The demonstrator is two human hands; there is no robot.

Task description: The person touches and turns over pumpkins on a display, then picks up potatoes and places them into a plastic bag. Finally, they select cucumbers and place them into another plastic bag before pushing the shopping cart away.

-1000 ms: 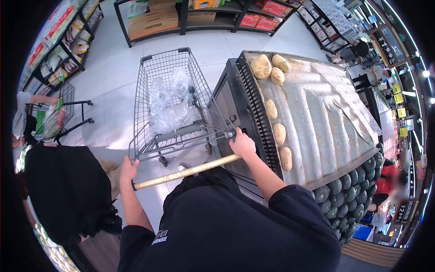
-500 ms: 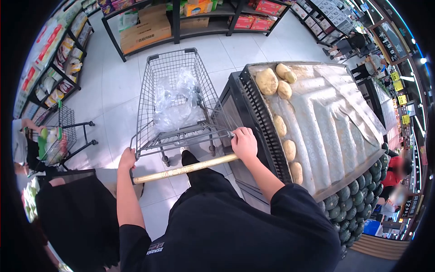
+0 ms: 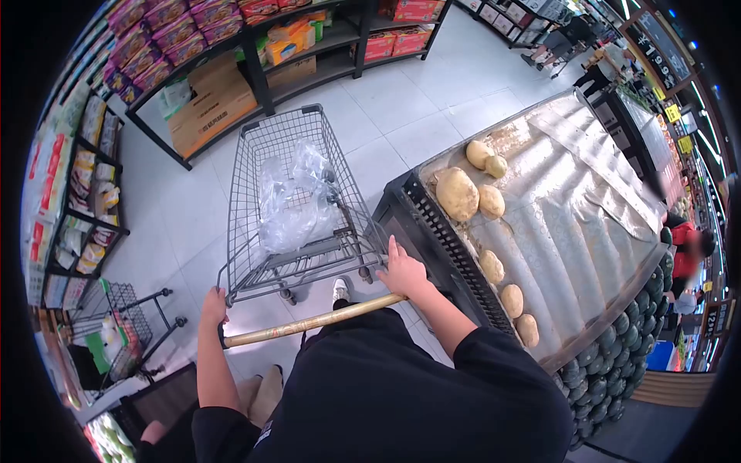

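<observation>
A wire shopping cart (image 3: 293, 201) stands in front of me with crumpled clear plastic bags (image 3: 289, 212) inside. My left hand (image 3: 214, 306) is closed round the left end of the cart frame, beside the yellow handle bar (image 3: 312, 320). At the right end of the bar, my right hand (image 3: 403, 270) rests on the frame with its index finger stretched forward and fingers apart. Right of it is a display stand (image 3: 556, 216) with several potatoes (image 3: 457, 194) along its near edge.
Shelves with packaged goods (image 3: 177, 31) curve across the far side, a cardboard box (image 3: 212, 108) on the lower one. Another cart (image 3: 108, 332) stands at left. Dark green squashes (image 3: 610, 355) are piled at lower right. People (image 3: 567, 38) stand farther off.
The view has turned, with the far shelves shifting left and the potatoes lower. My right hand has loosened and its index finger now points forward. A person at left has moved.
</observation>
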